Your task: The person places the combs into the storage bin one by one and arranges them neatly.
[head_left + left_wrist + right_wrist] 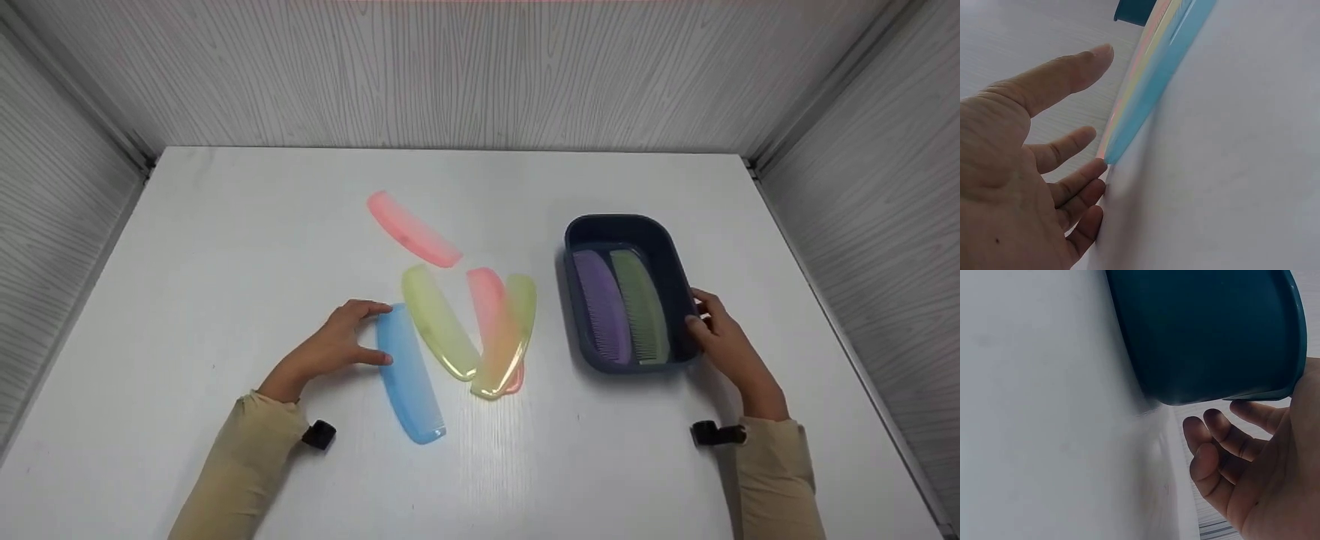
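Observation:
A translucent blue comb (411,375) lies on the table, teeth facing right. My left hand (341,345) is at its upper left edge, thumb and fingers spread apart, fingertips right by the comb. In the left wrist view the left hand (1022,152) has its fingers loosely bent and nothing between them. My right hand (724,341) holds the dark blue plastic basin (679,285) by its right rim, the thumb over the rim. Inside the basin lie a purple comb (602,307) and a green comb (640,307), side by side.
Right of the blue comb lies a yellow-green comb (439,322). Another yellow-green comb (525,304) overlaps a pink comb (486,289). Farther back lies a second pink comb (412,229). Grey wood-grain panels (450,75) enclose the white table (247,225) at back and sides.

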